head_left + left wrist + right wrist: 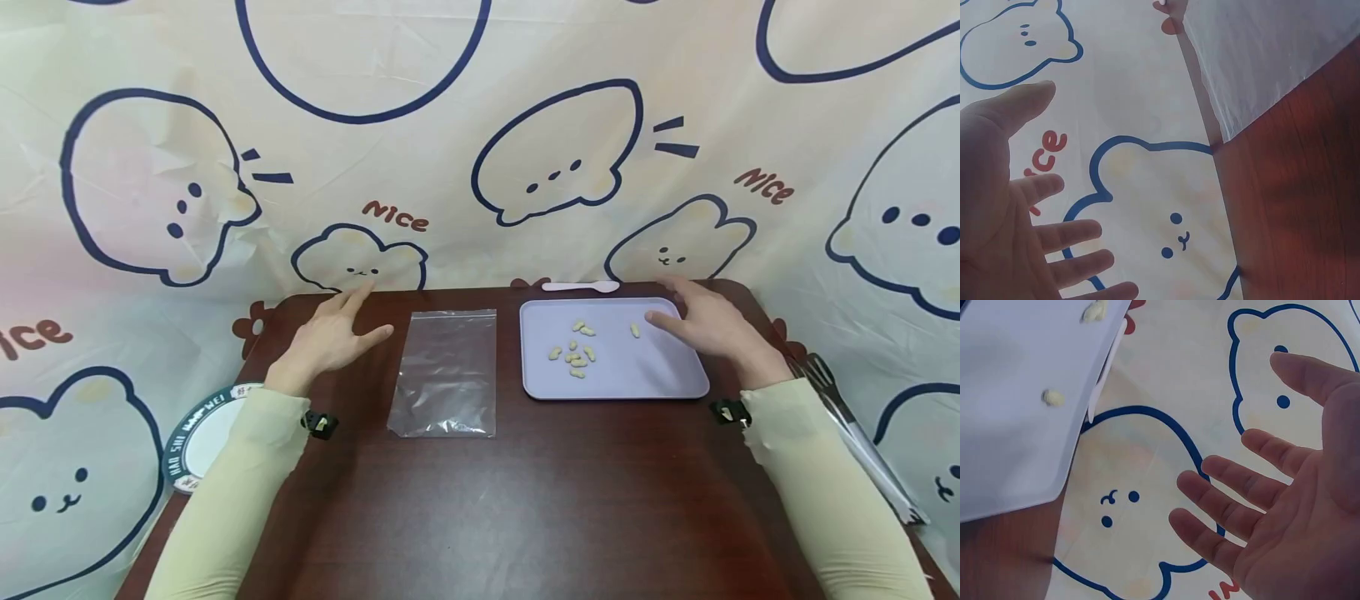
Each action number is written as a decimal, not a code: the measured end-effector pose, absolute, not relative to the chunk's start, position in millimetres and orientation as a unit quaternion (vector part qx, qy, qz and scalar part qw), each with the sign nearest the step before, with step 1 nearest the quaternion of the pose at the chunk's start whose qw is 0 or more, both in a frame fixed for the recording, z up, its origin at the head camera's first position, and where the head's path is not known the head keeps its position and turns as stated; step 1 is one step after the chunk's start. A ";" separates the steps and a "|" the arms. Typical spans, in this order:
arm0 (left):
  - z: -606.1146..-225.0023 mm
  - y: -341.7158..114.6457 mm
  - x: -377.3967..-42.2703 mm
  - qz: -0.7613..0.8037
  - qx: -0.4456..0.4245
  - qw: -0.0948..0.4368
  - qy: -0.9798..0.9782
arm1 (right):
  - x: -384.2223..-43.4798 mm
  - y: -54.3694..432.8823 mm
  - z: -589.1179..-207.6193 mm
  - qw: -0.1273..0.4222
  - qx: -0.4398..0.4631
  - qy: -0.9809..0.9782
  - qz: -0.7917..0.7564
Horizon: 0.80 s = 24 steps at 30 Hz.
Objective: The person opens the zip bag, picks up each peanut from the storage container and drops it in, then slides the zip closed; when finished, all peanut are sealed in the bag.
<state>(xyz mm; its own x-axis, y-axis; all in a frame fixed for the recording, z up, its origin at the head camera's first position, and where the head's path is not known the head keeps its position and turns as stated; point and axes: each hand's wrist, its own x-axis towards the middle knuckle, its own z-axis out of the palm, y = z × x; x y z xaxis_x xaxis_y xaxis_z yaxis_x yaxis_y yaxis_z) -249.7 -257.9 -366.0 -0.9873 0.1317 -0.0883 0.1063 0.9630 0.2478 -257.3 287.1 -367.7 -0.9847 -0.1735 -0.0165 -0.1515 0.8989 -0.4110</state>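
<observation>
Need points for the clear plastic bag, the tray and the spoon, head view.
Clear plastic bag (pixel 447 375): head view, middle of its flat front.
Tray (pixel 630 372): head view, bare floor near its front edge.
Spoon (pixel 574 287): head view, on its handle.

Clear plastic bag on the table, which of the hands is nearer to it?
Left. The left hand is just to the left of the clear plastic bag; the right hand is farther off, by the right end of the lavender tray.
</observation>
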 end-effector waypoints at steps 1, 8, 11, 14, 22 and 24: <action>-366.3 -257.7 -249.4 0.125 0.061 0.054 0.989 | -257.2 286.0 -368.8 0.027 -0.083 0.973 -0.213; -368.9 -256.7 -250.2 0.149 0.076 0.051 0.985 | -259.0 279.0 -376.0 0.022 -0.087 0.964 -0.251; -371.6 -255.4 -250.3 0.156 0.084 0.051 0.983 | -259.8 273.8 -379.7 0.028 -0.085 0.960 -0.266; -375.0 -253.7 -250.5 0.157 0.090 0.054 0.982 | -260.8 267.6 -384.5 0.034 -0.085 0.958 -0.273; -382.8 -248.4 -251.8 0.160 0.097 0.061 0.980 | -265.6 252.8 -399.1 0.043 -0.101 0.952 -0.286; -384.2 -247.3 -251.9 0.164 0.099 0.059 0.980 | -266.0 248.6 -402.0 0.044 -0.107 0.950 -0.289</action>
